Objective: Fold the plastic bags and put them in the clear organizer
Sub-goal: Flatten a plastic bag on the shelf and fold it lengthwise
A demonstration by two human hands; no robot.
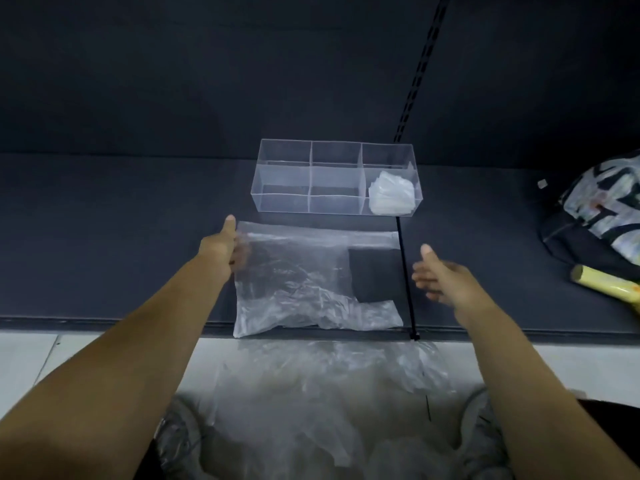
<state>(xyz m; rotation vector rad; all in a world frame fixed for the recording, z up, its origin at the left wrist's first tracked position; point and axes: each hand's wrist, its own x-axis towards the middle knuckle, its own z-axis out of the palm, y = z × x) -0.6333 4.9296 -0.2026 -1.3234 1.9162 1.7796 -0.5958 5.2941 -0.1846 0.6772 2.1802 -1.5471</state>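
Note:
A clear plastic bag (304, 282) lies flat on the dark shelf (104, 244), its handle cut-out at the right. My left hand (230, 251) pinches the bag's far left edge, thumb on top and fingers under the film. My right hand (436, 275) hovers just right of the bag with fingers straight, touching nothing. Behind the bag stands the clear organizer (311, 157) with several compartments. A folded bag (391, 197) sits in its front right compartment. More loose clear bags (311, 386) hang below the shelf's front edge over my lap.
A patterned black bag (599, 216) and a yellow roll (606, 287) lie at the shelf's right end. A black slotted upright (405, 271) runs down the back wall and across the shelf beside the bag. Pale floor (27, 355) shows below the shelf edge.

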